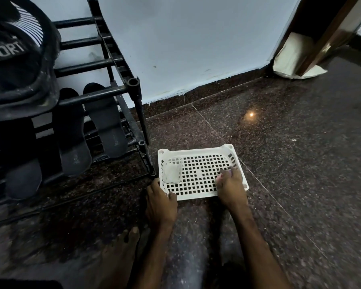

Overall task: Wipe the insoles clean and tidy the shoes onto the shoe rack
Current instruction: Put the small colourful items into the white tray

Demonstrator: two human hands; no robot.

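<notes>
Head view: left hand [159,202] grips the tray's [196,152] near corner; right hand [231,188] lies on it, fingers bent, grip unclear.

Both bare forearms reach forward side by side. The left hand [161,203] pinches a corner of the white tray [196,151], with the thumb on top and the fingers curled round the edge beneath it. The right hand [230,188] grips the opposite rim, its fingertips bent down ahead of the knuckles.
</notes>
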